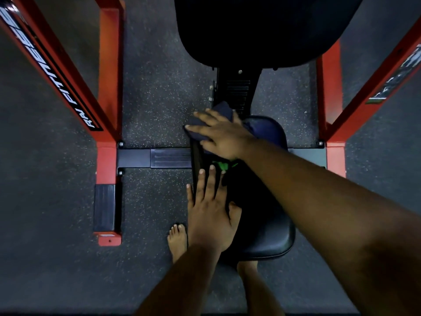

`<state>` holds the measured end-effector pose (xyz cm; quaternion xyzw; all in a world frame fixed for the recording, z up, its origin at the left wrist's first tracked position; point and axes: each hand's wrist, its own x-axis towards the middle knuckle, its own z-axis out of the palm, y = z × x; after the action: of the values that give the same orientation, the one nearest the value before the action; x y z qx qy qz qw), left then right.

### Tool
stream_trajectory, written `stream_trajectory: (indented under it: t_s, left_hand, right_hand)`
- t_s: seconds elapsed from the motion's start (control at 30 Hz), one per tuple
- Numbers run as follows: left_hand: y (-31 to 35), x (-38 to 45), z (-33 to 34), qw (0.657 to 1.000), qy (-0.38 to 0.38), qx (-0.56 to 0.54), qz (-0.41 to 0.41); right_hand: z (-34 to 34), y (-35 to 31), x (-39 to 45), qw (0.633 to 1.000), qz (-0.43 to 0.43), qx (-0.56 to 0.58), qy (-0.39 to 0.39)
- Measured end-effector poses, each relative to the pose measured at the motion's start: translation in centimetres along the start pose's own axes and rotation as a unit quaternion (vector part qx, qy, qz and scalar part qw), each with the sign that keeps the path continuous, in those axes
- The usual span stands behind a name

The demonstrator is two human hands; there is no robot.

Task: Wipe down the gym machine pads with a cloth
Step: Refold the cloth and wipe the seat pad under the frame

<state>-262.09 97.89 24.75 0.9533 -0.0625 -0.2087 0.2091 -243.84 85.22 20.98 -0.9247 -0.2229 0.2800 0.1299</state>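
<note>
A dark blue cloth (222, 109) lies on the far end of the black seat pad (268, 233) in the middle of the view. My right hand (224, 135) presses flat on the cloth with straight, spread fingers, covering most of it. My left hand (210, 206) rests flat on the near left part of the same pad, fingers straight and pointing away from me. A larger black pad (250, 30) fills the top of the view, beyond both hands.
Red frame bars (109, 76) rise on the left and another red bar (330, 87) on the right, joined by a black crossbar (159, 158) on the speckled rubber floor (159, 87). My bare foot (177, 240) stands left of the seat. A green part (224, 165) shows under my right wrist.
</note>
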Motion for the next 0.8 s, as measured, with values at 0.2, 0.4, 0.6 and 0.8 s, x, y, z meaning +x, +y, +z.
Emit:
stream_trajectory:
  t_s: [0.2,0.4,0.6,0.8]
  left_hand:
    - [0.2,-0.2,-0.3,1.0,-0.011,0.009,0.007]
    - [0.1,-0.1,-0.2,1.0,-0.001,-0.014,-0.002]
    - [-0.3,-1.1,0.0,0.99,0.086,-0.111,-0.013]
    - [-0.1,-1.2,-0.5,0.996,0.037,-0.074,-0.025]
  right_hand:
    - [1.6,5.9,-9.4,0.945,0.291,0.109,0.105]
    - [0.6,-1.0,-2.7,0.971,0.216,0.071,0.069]
    - [0.8,-0.4,-2.2,0.997,0.063,0.021,0.028]
    - [1.7,2.0,-10.6,0.942,0.317,0.083,0.069]
